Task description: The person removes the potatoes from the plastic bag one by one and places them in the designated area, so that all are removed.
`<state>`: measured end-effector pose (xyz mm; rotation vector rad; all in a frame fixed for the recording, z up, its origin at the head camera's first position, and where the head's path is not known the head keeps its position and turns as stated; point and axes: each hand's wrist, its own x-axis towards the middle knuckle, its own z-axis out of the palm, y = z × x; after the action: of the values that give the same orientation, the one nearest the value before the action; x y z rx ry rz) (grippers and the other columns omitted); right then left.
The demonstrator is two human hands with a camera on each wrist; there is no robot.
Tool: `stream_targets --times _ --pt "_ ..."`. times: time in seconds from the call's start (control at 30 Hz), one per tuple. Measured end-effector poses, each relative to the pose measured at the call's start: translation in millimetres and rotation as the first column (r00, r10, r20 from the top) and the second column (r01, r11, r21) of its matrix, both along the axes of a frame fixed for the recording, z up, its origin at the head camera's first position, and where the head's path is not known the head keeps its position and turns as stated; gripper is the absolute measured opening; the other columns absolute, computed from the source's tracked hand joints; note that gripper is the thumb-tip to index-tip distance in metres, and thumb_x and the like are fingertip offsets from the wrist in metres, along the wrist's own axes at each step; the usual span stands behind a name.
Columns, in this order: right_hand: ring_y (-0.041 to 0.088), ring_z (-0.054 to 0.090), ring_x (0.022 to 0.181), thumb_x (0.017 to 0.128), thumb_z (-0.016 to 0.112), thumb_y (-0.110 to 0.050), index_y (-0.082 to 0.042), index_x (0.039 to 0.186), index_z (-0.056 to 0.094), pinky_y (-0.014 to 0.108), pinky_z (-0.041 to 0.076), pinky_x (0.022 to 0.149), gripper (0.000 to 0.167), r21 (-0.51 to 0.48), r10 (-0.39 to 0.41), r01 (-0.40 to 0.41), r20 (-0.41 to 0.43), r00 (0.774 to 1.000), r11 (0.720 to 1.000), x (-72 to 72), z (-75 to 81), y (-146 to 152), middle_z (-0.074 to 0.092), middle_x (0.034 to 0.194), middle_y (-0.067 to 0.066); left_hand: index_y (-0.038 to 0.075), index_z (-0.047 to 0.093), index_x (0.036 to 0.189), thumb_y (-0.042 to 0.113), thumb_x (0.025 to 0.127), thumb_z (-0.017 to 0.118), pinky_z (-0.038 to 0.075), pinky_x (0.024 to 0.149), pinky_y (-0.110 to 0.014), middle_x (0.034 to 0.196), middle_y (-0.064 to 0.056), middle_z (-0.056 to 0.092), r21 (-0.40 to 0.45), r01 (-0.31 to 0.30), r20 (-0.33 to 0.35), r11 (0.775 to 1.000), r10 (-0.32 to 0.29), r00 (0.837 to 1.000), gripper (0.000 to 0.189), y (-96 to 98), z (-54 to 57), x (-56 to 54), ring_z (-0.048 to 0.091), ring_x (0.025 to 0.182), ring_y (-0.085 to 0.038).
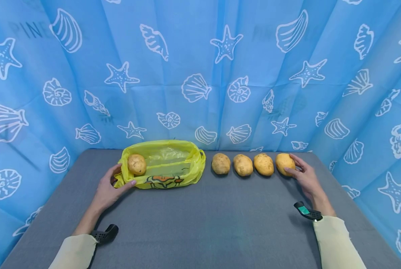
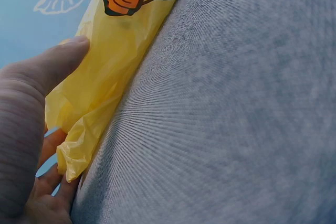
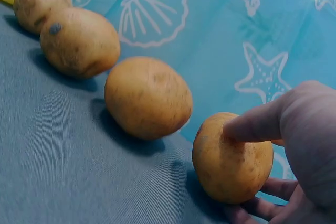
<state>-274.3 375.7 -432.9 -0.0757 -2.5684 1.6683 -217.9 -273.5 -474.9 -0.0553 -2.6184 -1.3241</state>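
Observation:
A yellow-green plastic bag [image 1: 195, 175] lies with its mouth spread wide, one potato [image 1: 137, 164] inside at its left end. My left hand [image 1: 110, 189] holds the bag's left end, thumb along the printed front and fingers around the side. In the left wrist view the thumb [image 2: 63, 61] touches the yellow film. At the right end of a row of potatoes, my right hand [image 1: 307, 178] grips the last potato [image 1: 284, 163] between thumb and fingers. The right wrist view shows this potato [image 3: 228, 166] at the table surface; whether it touches cannot be told.
Left of the gripped potato stand three more, a potato [image 1: 263, 164], another potato [image 1: 243, 165] and a browner potato [image 1: 221, 163] near the bag. The grey table [image 1: 200, 224] ends at a blue shell-patterned curtain [image 1: 200, 56]. Each wrist wears a black strap [image 1: 308, 211].

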Motion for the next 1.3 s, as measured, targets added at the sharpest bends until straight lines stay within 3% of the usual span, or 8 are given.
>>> stream_targets --times 0.07,0.13,0.23,0.3,0.7,1.13,1.3 --pt "0.048 0.028 0.141 0.103 0.061 -0.023 -0.003 0.161 0.020 0.013 0.046 0.086 0.073 -0.001 0.000 0.000 0.015 1.000 1.000 -1.0 -1.9 1 0.022 0.159 0.033 -0.001 0.028 0.157 0.041 0.090 0.077 0.035 0.109 -0.061 0.147 -0.029 0.041 0.001 -0.001 -0.004 1.000 0.001 1.000 0.093 0.1 -0.1 -0.1 0.041 0.134 -0.045" --pt "0.049 0.024 0.144 0.104 0.061 -0.025 -0.004 0.161 0.020 0.029 0.045 0.102 0.074 0.005 0.003 -0.003 0.023 1.000 1.000 -1.7 -2.8 2 0.020 0.160 0.032 -0.001 0.028 0.156 0.041 0.090 0.077 0.035 0.109 -0.061 0.147 -0.029 0.042 0.002 -0.002 -0.008 1.000 0.002 1.000 0.092 0.3 -0.2 -0.2 0.041 0.133 -0.045" --pt "0.050 0.019 0.146 0.103 0.061 -0.028 -0.004 0.161 0.020 0.055 0.031 0.115 0.075 0.022 0.002 -0.003 0.027 1.000 1.000 -2.7 -4.2 1 0.018 0.162 0.031 -0.001 0.029 0.156 0.041 0.090 0.077 0.035 0.109 -0.061 0.147 -0.029 0.042 0.002 -0.004 -0.013 1.000 0.004 1.000 0.092 0.6 -0.5 -0.7 0.041 0.133 -0.045" --pt "0.052 0.016 0.147 0.103 0.061 -0.028 -0.004 0.161 0.020 0.065 0.022 0.116 0.075 0.023 0.003 -0.004 0.023 1.000 1.000 -3.4 -5.5 1 0.016 0.162 0.032 -0.001 0.029 0.156 0.041 0.090 0.077 0.035 0.109 -0.061 0.147 -0.029 0.042 0.002 -0.004 -0.014 1.000 0.004 1.000 0.092 0.7 -0.7 -1.1 0.041 0.133 -0.045" --pt "0.050 0.019 0.147 0.103 0.061 -0.032 -0.006 0.161 0.020 0.064 0.020 0.118 0.076 0.012 -0.032 0.032 0.002 0.999 0.999 -5.5 -10.9 -1 0.017 0.163 0.029 -0.001 0.028 0.156 0.042 0.090 0.076 0.035 0.109 -0.060 0.148 -0.029 0.042 -0.006 -0.013 -0.004 1.000 0.013 1.000 0.093 1.3 1.9 -1.6 0.041 0.133 -0.045" --pt "0.047 0.026 0.144 0.103 0.062 -0.033 -0.010 0.162 0.022 0.063 0.027 0.114 0.075 0.021 -0.036 0.036 0.002 0.999 0.999 -5.5 -15.6 -3 0.023 0.162 0.028 -0.001 0.028 0.157 0.041 0.091 0.076 0.034 0.110 -0.061 0.147 -0.029 0.042 0.003 0.006 -0.002 1.000 -0.006 1.000 0.092 -0.2 2.1 -0.4 0.041 0.133 -0.045" --pt "0.044 0.029 0.143 0.103 0.062 -0.035 -0.010 0.162 0.023 0.056 0.033 0.111 0.075 0.039 -0.040 0.040 0.003 0.999 0.998 -5.3 -16.8 -4 0.025 0.161 0.027 -0.001 0.029 0.156 0.040 0.091 0.077 0.035 0.109 -0.061 0.147 -0.029 0.042 0.005 0.008 -0.002 1.000 -0.008 1.000 0.091 -0.2 2.1 -0.1 0.041 0.133 -0.045"
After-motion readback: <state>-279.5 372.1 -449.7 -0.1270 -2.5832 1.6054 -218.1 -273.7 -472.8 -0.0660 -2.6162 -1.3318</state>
